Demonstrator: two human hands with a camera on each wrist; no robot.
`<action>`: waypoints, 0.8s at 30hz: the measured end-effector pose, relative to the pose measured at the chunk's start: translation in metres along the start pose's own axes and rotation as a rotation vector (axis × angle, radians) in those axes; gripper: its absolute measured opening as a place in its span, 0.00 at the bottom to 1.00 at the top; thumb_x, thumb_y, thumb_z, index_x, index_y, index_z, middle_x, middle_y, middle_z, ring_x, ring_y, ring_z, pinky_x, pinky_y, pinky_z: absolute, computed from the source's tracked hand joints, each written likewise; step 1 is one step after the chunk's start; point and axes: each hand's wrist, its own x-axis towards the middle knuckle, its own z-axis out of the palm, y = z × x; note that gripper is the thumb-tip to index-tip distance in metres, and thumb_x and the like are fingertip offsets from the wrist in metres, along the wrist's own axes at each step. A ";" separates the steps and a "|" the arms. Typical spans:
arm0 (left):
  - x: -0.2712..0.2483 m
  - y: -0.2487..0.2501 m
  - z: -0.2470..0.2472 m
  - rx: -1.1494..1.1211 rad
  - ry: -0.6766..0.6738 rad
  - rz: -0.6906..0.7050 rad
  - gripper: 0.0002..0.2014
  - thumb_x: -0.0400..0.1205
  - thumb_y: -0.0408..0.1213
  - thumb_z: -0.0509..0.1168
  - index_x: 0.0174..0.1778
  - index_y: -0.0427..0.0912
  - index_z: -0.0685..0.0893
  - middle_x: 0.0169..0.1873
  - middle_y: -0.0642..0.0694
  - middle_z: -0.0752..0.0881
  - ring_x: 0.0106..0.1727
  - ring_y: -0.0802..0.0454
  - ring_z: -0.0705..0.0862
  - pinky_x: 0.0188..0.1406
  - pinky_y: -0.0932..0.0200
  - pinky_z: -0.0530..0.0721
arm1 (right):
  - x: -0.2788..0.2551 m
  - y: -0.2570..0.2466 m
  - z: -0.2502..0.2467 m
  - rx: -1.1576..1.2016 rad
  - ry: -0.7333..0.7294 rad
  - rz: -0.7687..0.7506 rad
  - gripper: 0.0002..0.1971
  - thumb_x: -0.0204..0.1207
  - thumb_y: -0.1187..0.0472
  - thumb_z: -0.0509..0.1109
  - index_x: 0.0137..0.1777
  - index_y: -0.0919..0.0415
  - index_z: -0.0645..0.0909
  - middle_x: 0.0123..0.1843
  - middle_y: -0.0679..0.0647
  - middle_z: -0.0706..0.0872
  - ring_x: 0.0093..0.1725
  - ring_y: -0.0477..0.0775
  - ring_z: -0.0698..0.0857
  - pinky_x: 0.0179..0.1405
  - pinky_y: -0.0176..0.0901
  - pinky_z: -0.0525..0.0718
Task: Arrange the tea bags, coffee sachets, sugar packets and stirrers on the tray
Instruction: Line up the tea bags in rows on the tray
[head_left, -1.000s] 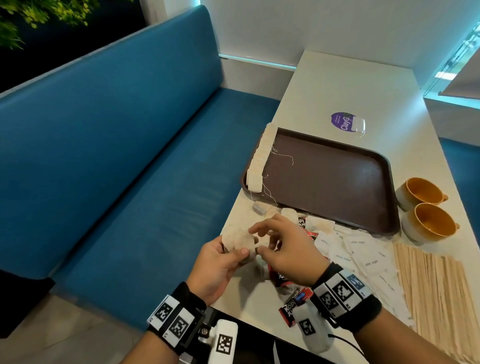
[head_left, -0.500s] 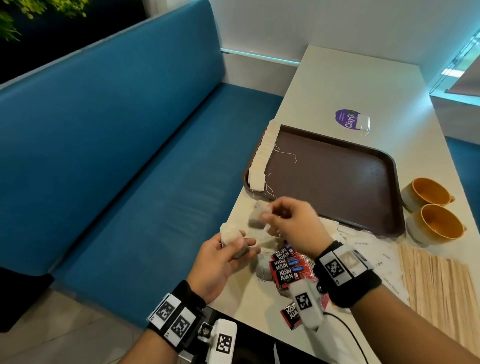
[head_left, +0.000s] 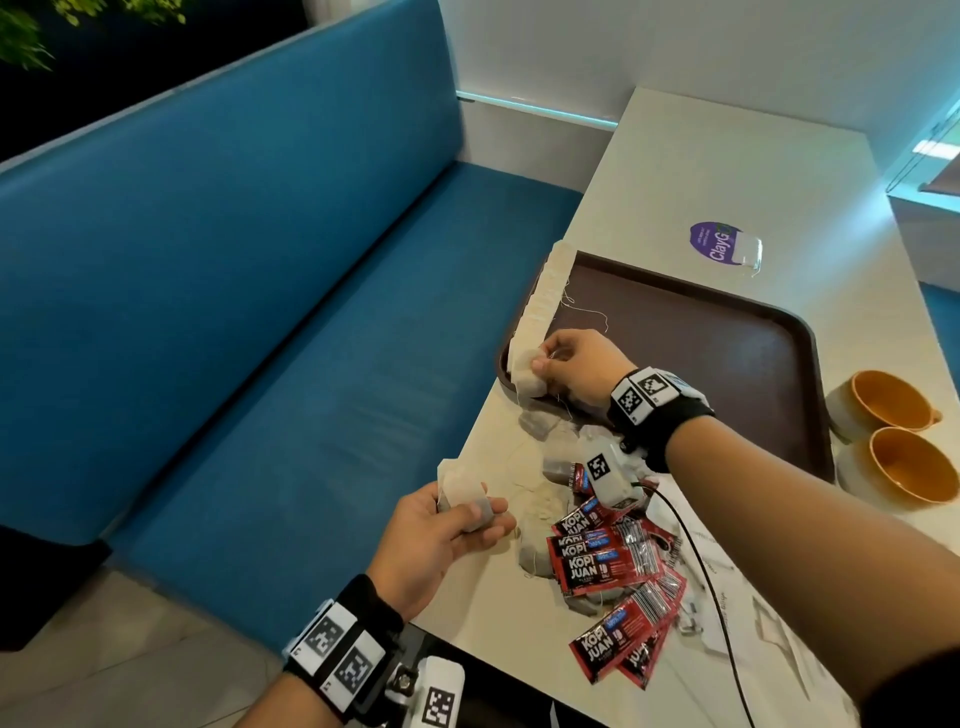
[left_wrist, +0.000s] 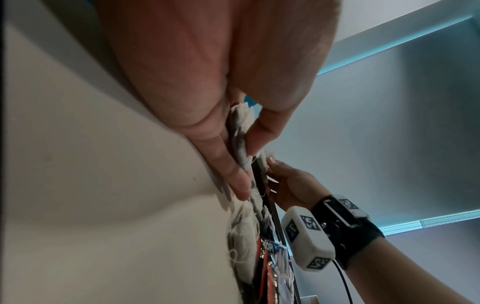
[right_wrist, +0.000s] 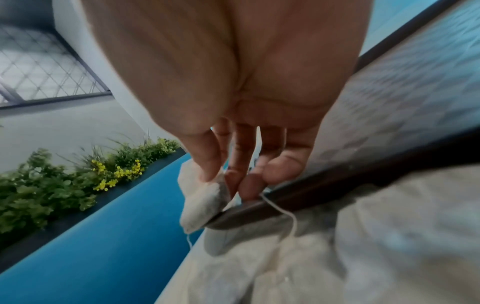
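A brown tray (head_left: 727, 358) lies on the white table, with a row of tea bags (head_left: 545, 301) lined up along its left rim. My right hand (head_left: 540, 366) pinches a tea bag (head_left: 529, 382) at the near end of that row, on the tray's front-left corner (right_wrist: 249, 211). My left hand (head_left: 470, 514) holds a small bunch of tea bags (head_left: 460, 493) over the table's left edge, thumb on top; the left wrist view shows the tea bags (left_wrist: 240, 142) between thumb and fingers. Red coffee sachets (head_left: 608, 564) and loose tea bags (head_left: 540, 421) lie between the hands.
Two orange-lined cups (head_left: 888, 436) stand right of the tray. White sugar packets (head_left: 769, 613) lie partly under my right forearm. A purple label (head_left: 719, 244) sits beyond the tray. A blue bench (head_left: 260, 364) runs along the table's left edge.
My right hand took one tea bag from the bunch in the left hand and carried it forward to the near end of the row on the tray. The left hand stayed put.
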 end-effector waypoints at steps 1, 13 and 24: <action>0.000 0.000 0.000 0.003 -0.001 -0.001 0.10 0.85 0.19 0.64 0.61 0.24 0.80 0.53 0.26 0.90 0.55 0.27 0.91 0.53 0.47 0.93 | 0.004 0.001 0.003 -0.036 0.003 0.008 0.09 0.81 0.52 0.76 0.52 0.57 0.86 0.48 0.54 0.91 0.46 0.56 0.89 0.50 0.47 0.87; 0.002 0.002 0.000 0.008 -0.015 -0.012 0.09 0.85 0.18 0.62 0.61 0.24 0.80 0.52 0.26 0.91 0.54 0.28 0.91 0.51 0.49 0.93 | 0.004 0.002 0.003 -0.036 -0.058 -0.009 0.07 0.73 0.53 0.83 0.44 0.53 0.89 0.38 0.47 0.89 0.38 0.47 0.85 0.45 0.44 0.85; 0.000 0.002 0.001 0.012 -0.007 -0.001 0.10 0.85 0.18 0.62 0.62 0.25 0.80 0.52 0.27 0.91 0.54 0.28 0.91 0.50 0.49 0.93 | 0.009 -0.004 0.011 -0.131 -0.015 0.022 0.06 0.75 0.51 0.81 0.45 0.52 0.90 0.43 0.47 0.90 0.44 0.47 0.87 0.41 0.39 0.84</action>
